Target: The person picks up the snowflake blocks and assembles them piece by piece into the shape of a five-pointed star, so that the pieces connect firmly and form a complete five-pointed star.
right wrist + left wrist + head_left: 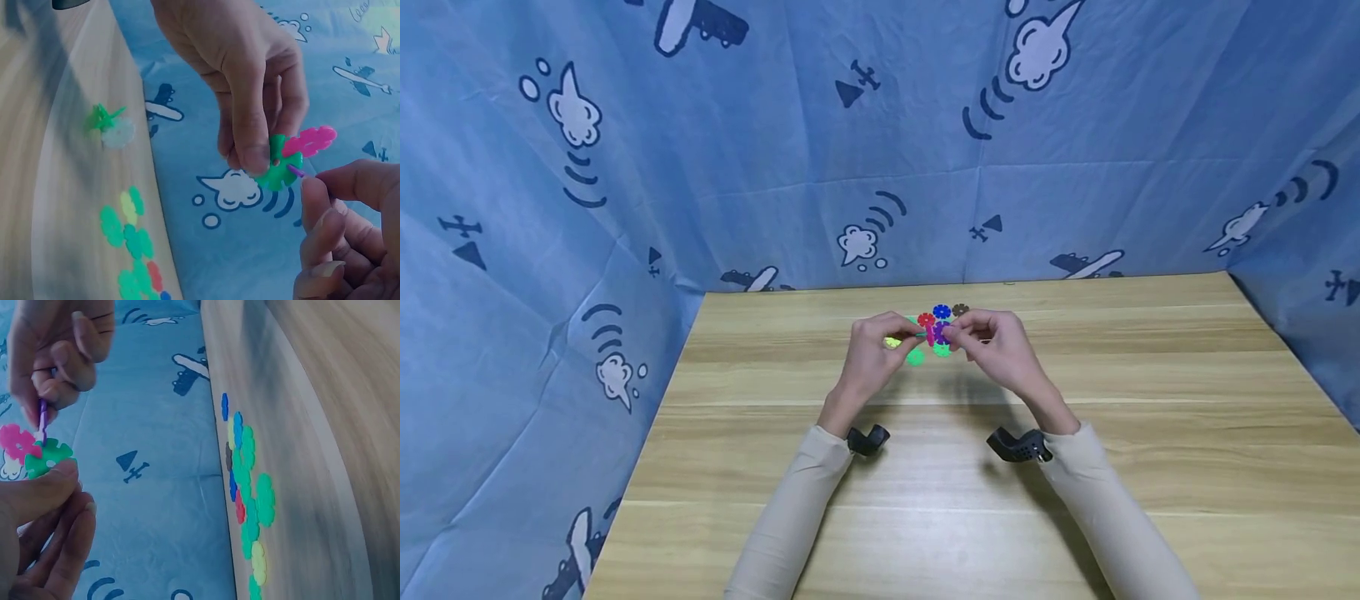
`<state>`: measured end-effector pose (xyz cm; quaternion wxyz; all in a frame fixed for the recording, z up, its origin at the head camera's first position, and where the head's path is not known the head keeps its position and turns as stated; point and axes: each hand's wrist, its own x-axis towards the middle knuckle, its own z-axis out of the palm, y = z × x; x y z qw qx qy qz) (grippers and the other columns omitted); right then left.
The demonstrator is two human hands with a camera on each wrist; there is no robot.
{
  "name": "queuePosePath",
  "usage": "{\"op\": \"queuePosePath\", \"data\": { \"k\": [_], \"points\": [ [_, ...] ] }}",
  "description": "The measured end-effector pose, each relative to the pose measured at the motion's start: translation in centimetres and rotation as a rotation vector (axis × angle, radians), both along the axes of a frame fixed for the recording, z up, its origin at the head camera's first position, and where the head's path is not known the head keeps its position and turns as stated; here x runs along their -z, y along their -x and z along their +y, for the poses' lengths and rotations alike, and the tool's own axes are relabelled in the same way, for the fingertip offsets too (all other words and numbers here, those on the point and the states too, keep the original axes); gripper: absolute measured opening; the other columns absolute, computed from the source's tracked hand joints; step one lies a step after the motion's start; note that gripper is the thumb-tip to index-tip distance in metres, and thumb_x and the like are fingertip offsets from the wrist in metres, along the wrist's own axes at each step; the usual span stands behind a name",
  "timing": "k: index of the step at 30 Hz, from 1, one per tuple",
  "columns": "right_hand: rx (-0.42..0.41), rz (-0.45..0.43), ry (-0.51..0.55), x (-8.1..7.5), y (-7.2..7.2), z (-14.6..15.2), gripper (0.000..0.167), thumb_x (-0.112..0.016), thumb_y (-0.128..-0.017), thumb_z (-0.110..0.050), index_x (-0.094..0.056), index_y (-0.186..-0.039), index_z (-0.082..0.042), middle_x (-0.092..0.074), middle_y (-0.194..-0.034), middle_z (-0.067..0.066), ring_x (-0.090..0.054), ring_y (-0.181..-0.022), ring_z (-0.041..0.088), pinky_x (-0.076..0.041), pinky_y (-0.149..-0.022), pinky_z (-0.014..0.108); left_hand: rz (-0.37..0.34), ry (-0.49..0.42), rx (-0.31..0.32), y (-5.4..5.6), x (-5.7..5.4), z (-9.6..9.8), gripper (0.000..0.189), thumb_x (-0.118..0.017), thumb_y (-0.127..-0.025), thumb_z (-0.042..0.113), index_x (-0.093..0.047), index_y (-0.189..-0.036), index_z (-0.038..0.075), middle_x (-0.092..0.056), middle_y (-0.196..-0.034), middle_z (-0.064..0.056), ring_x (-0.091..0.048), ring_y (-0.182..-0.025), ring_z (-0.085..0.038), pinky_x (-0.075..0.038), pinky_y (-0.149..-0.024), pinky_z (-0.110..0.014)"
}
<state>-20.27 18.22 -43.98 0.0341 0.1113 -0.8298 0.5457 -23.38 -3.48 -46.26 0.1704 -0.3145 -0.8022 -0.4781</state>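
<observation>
My left hand (876,350) pinches a green notched plastic disc (47,459) between thumb and fingers. A pink notched disc (310,141) is slotted into that green one and sticks out from its side. From across it, my right hand (996,346) pinches a purple notched disc (43,419), seen edge-on, by its far side. In both wrist views the purple disc's edge meets the green disc's rim. Both hands are held up over the table, and in the right wrist view the fingers hide much of the purple disc.
Loose notched discs lie on the wooden table (940,475) beyond and below the hands: several green discs (265,500), a red (927,319), a blue (942,311), a brown (960,310) and a yellow disc (259,562). Some green joined pieces (107,117) stand near the edge. A patterned blue cloth (880,150) hangs behind.
</observation>
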Motion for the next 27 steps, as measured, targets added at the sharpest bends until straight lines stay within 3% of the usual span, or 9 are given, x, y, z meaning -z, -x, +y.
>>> {"op": "queuePosePath", "data": {
  "k": [4, 9, 14, 16, 22, 27],
  "points": [
    [0.028, 0.056, -0.038, 0.0, -0.2, -0.4, 0.017, -0.073, -0.099, -0.022, -0.077, -0.093, -0.007, -0.076, -0.081, 0.012, -0.063, -0.061, 0.012, -0.052, -0.055, 0.025, 0.086, 0.059, -0.010, 0.0, 0.0, 0.0, 0.004, -0.081, -0.089, 0.003, -0.081, -0.093, 0.003, -0.080, -0.088, -0.010, -0.077, -0.076, -0.018, -0.062, -0.074, -0.017],
    [0.027, 0.072, -0.020, 0.4, -0.3, -0.9, 0.018, -0.073, -0.099, -0.021, -0.075, -0.091, -0.006, -0.075, -0.080, 0.014, -0.062, -0.061, 0.010, -0.051, -0.054, 0.024, 0.146, 0.092, -0.026, 0.0, 0.0, -0.2, 0.005, -0.081, -0.087, 0.000, -0.082, -0.089, 0.004, -0.080, -0.084, -0.008, -0.076, -0.073, -0.017, -0.063, -0.068, -0.027],
    [0.022, 0.070, 0.037, 1.0, -0.3, -1.2, 0.019, -0.074, -0.098, -0.019, -0.074, -0.089, -0.002, -0.070, -0.073, 0.010, -0.060, -0.057, 0.010, -0.049, -0.050, 0.023, 0.157, 0.139, -0.023, -0.1, -0.1, -0.3, 0.007, -0.080, -0.087, -0.003, -0.082, -0.087, 0.005, -0.079, -0.082, -0.007, -0.074, -0.071, -0.016, -0.063, -0.067, -0.027],
    [0.015, 0.063, 0.050, 1.2, -0.2, -1.3, 0.019, -0.073, -0.098, -0.018, -0.073, -0.089, -0.002, -0.069, -0.072, 0.006, -0.062, -0.055, 0.019, -0.050, -0.049, 0.023, 0.163, 0.167, -0.025, -0.2, -0.1, -0.3, 0.009, -0.080, -0.086, -0.003, -0.081, -0.086, 0.005, -0.079, -0.082, -0.007, -0.074, -0.072, -0.016, -0.062, -0.068, -0.023],
    [-0.008, 0.031, 0.060, 1.6, -0.1, -1.4, 0.021, -0.073, -0.099, -0.018, -0.074, -0.090, 0.001, -0.071, -0.076, 0.016, -0.065, -0.056, 0.020, -0.055, -0.052, 0.025, 0.188, 0.210, -0.032, -0.6, -0.2, -0.2, 0.013, -0.078, -0.085, -0.008, -0.080, -0.082, 0.005, -0.078, -0.080, -0.006, -0.073, -0.072, -0.015, -0.061, -0.070, -0.021],
    [-0.018, 0.002, 0.061, 1.0, 0.2, -0.8, 0.021, -0.072, -0.100, -0.020, -0.074, -0.094, 0.000, -0.069, -0.072, 0.003, -0.065, -0.058, 0.017, -0.059, -0.057, 0.031, 0.160, 0.182, -0.037, -0.7, -0.8, 0.0, 0.005, -0.080, -0.087, -0.002, -0.081, -0.088, 0.003, -0.078, -0.081, -0.007, -0.072, -0.070, -0.015, -0.060, -0.067, -0.019]
  ]
}}
